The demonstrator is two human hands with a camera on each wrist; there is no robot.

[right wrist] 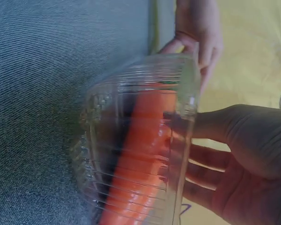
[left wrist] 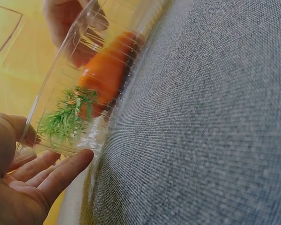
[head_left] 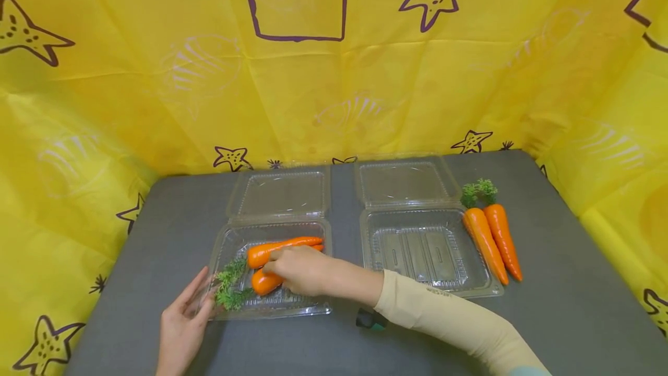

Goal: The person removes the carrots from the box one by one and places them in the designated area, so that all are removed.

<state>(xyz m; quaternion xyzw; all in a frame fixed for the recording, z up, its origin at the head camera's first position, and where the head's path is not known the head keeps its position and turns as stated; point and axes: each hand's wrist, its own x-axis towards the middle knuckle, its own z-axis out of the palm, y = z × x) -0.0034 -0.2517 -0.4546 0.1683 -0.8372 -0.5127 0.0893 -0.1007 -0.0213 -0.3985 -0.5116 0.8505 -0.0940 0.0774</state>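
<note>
In the head view, two carrots with green tops lie in the left clear plastic container [head_left: 271,308]. My right hand [head_left: 300,271] reaches in from the right, its fingers on the nearer carrot [head_left: 265,283]; the hand covers most of that carrot. Behind it lies the farther carrot [head_left: 284,247], tip to the right. Their leafy tops [head_left: 231,286] point left. At the container's left side, my left hand [head_left: 182,324] holds the rim near the front corner, thumb over the edge in the left wrist view. Through the plastic wall, the right wrist view shows fingers against an orange carrot [right wrist: 143,150].
A second clear container [head_left: 417,251] stands to the right with its lid [head_left: 407,183] folded back. Two more carrots [head_left: 493,242] lie against its right side. A small dark object [head_left: 370,319] sits under the right forearm. Yellow printed cloth [head_left: 313,86] surrounds the grey table [head_left: 172,225].
</note>
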